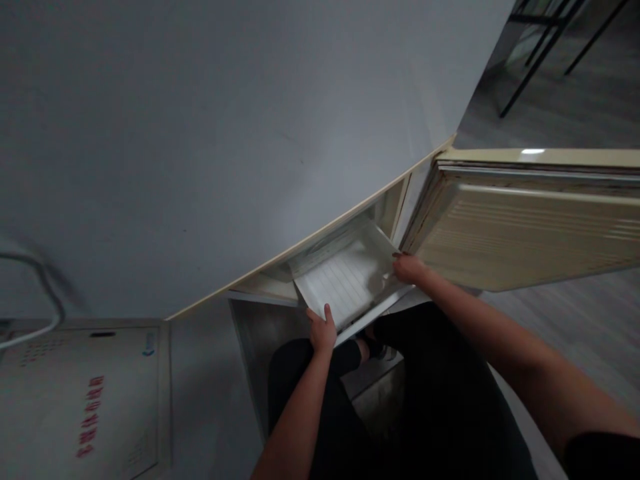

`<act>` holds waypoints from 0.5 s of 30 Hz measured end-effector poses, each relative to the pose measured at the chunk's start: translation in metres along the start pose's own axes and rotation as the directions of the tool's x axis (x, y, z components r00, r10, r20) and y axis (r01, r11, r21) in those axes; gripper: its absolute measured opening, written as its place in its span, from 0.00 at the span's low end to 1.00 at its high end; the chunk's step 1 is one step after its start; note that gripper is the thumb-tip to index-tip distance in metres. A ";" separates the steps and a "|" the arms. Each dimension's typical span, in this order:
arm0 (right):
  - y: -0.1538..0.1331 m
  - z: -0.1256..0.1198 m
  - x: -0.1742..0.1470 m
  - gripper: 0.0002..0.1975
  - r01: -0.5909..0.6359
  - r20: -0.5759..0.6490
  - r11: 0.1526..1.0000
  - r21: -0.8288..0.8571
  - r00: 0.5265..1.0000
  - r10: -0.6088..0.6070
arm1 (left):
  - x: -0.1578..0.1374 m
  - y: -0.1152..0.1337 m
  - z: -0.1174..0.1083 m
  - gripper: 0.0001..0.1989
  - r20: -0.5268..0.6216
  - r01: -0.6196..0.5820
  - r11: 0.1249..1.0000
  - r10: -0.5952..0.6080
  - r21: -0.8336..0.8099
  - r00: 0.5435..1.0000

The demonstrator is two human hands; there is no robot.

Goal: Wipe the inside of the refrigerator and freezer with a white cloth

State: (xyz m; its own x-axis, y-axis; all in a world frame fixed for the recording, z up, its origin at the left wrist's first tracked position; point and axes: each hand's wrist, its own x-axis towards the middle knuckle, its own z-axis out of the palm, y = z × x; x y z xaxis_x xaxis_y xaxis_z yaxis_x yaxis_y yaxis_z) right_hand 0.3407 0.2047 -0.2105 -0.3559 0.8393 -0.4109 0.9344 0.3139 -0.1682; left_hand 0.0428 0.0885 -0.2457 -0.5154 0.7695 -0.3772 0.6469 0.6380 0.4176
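A white plastic drawer [340,283] with a ribbed bottom sticks partway out of a low fridge compartment [275,285]. It looks bare inside, though its rear lies in shadow under the upper edge. My left hand [323,330] grips the drawer's near left side, thumb over the rim and fingers partly hidden. At the right side wall, my right hand [407,268] is closed around the edge. Both forearms reach in from below, above my dark-clad knees.
The fridge door [540,233] stands wide to the right, its seal dark-stained. A pale flat surface [225,133] rises above the compartment. At left are a wall box [85,400] with red lettering and a white cable [43,280]. Black stool legs [537,60] stand at top right.
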 end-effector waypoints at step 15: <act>-0.253 0.108 -0.097 0.26 0.353 -0.352 0.936 0.008 0.877 -0.328 | -0.012 -0.025 -0.023 0.30 -0.167 -0.277 0.948 0.251 -0.157 0.954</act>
State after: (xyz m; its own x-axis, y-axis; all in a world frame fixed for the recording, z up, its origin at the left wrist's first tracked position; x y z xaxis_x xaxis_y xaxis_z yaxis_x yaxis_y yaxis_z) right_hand 0.1375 -0.0040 -0.2254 -0.6141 0.7892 0.0101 0.7486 0.5864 -0.3094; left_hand 0.0201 0.0643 -0.2324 -0.4230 0.8985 -0.1173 0.6678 0.3966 0.6299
